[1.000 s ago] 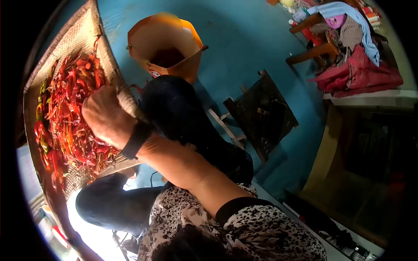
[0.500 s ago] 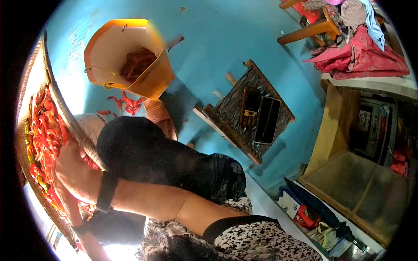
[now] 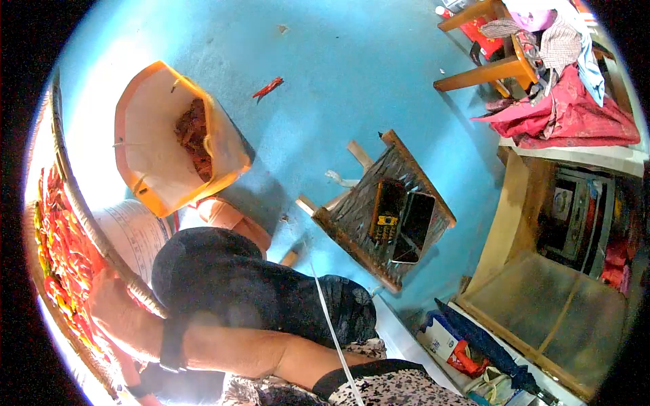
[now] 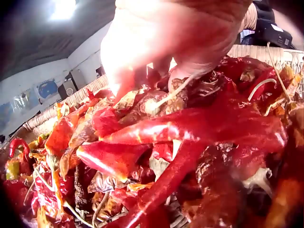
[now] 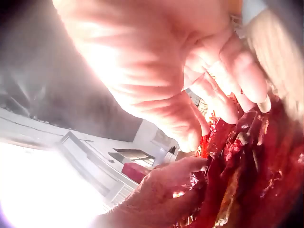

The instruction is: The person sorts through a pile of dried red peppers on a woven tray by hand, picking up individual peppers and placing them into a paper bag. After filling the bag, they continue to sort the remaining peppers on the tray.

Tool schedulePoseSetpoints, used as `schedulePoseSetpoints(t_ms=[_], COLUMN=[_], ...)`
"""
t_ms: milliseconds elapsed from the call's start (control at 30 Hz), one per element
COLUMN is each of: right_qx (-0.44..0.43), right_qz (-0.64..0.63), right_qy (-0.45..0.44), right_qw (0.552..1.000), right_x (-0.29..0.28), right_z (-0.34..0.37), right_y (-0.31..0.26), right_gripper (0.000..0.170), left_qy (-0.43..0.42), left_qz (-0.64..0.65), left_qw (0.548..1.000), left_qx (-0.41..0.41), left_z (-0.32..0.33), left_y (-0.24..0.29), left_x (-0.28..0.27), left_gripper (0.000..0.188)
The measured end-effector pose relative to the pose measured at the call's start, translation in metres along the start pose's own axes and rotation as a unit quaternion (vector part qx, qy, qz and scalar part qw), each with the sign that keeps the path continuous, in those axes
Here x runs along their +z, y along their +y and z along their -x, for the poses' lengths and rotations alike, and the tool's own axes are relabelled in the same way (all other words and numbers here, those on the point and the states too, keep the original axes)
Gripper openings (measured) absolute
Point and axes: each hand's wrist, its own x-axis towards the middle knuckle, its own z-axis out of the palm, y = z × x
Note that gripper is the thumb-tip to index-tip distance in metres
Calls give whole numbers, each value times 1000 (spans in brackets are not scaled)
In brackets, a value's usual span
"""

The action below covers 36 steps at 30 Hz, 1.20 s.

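Observation:
Red chilies (image 3: 64, 230) fill a woven tray (image 3: 84, 203) at the left of the head view. My right hand (image 3: 125, 314) reaches over its near rim; in the right wrist view this hand (image 5: 147, 61) has its fingers loosely bent, tips touching the chilies (image 5: 247, 156), thumb apart from them. My left hand (image 5: 161, 190) lies below it, against the heap. Seen from the left wrist, the left hand (image 4: 175, 38) is bent down into dried chilies (image 4: 156, 130), its fingertips around red pieces and partly hidden.
A yellow-rimmed bucket (image 3: 152, 149) with dark red chilies stands on the blue floor (image 3: 325, 74), where one chili (image 3: 268, 88) lies. A low stool (image 3: 352, 230) bears a phone (image 3: 414, 227) and a keypad device. Clothes (image 3: 569, 108) are at the upper right; a white cord crosses the lap.
The head view has shifted, with the tray further left than at first and the bucket lower. The left arm has come into view beside the right one, and a white cord now shows.

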Motion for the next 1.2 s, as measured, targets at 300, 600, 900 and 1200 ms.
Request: schedulePoseSetpoints(t_ms=[300, 600, 900, 1200], right_qx=[25, 61, -97, -156], right_qz=[47, -62, -154, -301], right_qy=[119, 33, -7, 232], right_qw=[991, 996, 983, 912], right_x=[4, -5, -8, -34], right_z=[12, 11, 7, 9], right_y=[4, 10, 36, -10], right_gripper=[29, 28, 18, 16], left_qy=[7, 10, 39, 58], left_qz=[-2, 3, 17, -4], left_qw=[1000, 1000, 999, 997], left_qx=[-10, -13, 10, 57], left_z=[-4, -3, 2, 21], left_y=[-6, -13, -16, -13], left_x=[1, -3, -15, -34], left_gripper=[36, 34, 31, 30])
